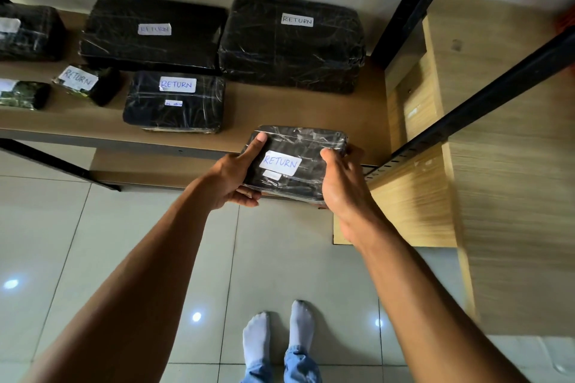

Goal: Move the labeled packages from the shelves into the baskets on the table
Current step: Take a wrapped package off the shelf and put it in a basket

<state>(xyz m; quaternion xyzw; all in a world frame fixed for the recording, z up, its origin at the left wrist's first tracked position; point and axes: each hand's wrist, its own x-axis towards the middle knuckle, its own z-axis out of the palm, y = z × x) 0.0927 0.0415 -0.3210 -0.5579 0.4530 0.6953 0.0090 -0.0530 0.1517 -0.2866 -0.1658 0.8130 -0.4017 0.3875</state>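
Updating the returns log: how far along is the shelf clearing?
Done: cannot tell; no basket is in view. In hand: left hand and right hand grip one RETURN package at the shelf edge. Left: six wrapped packages lie on it.

the far-left package (29, 33) and the greenish package (23, 96) below it are cut by the left edge. the small tag (173, 103) on the front package (146, 112) is illegible. the held package (306, 143) hides most fingers of the left hand (231, 177) and right hand (340, 183).
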